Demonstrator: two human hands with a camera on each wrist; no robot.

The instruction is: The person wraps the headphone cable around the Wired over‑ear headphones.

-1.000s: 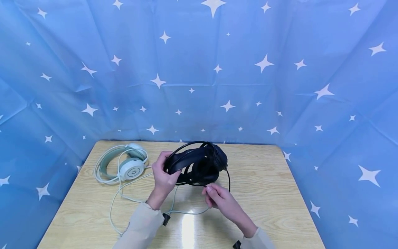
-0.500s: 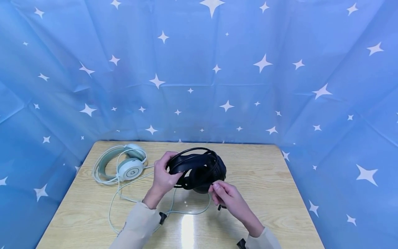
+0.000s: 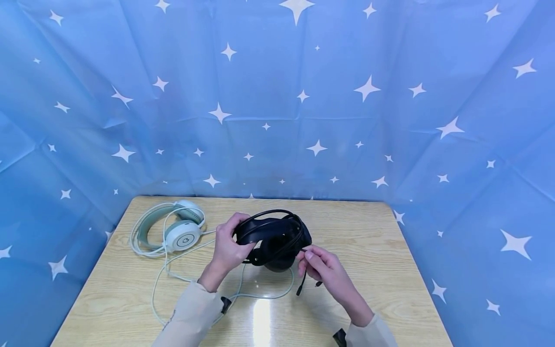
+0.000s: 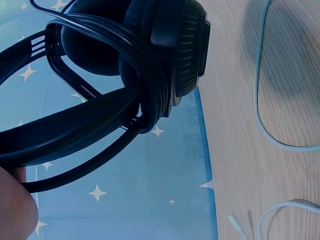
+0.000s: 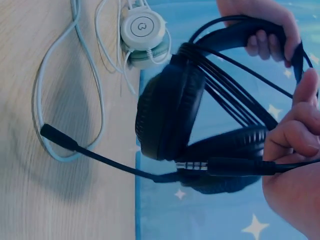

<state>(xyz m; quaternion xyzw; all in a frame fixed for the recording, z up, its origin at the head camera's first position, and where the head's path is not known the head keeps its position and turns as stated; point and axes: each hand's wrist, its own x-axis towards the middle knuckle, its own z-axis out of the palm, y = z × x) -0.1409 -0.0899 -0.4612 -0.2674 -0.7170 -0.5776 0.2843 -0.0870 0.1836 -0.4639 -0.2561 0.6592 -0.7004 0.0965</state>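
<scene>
My left hand (image 3: 229,248) grips the padded headband of a black headset (image 3: 277,258), holding it over the table. Several turns of the headset's black cable (image 4: 150,75) are wrapped around the headband and ear cups. At the right ear cup, my right hand (image 3: 327,270) pinches a stretch of this cable between thumb and fingers. A loose audio plug (image 5: 232,166) with a ringed metal tip shows beside that hand in the right wrist view. The microphone boom (image 5: 112,162) sticks out from an ear cup, its dark tip over the table. Fingers partly hide the pinched cable.
A white and green headset (image 3: 184,237) lies on the wooden table (image 3: 368,250) at the left. Its pale cable (image 3: 260,297) loops across the tabletop beneath my hands, with a small white plug (image 4: 235,221). A blue star-patterned curtain (image 3: 277,120) surrounds the table.
The black headset has lowered slightly and tilted. My right hand has moved to the right and a little up, still pinching cable. The microphone boom and loose plug now hang in sight below.
</scene>
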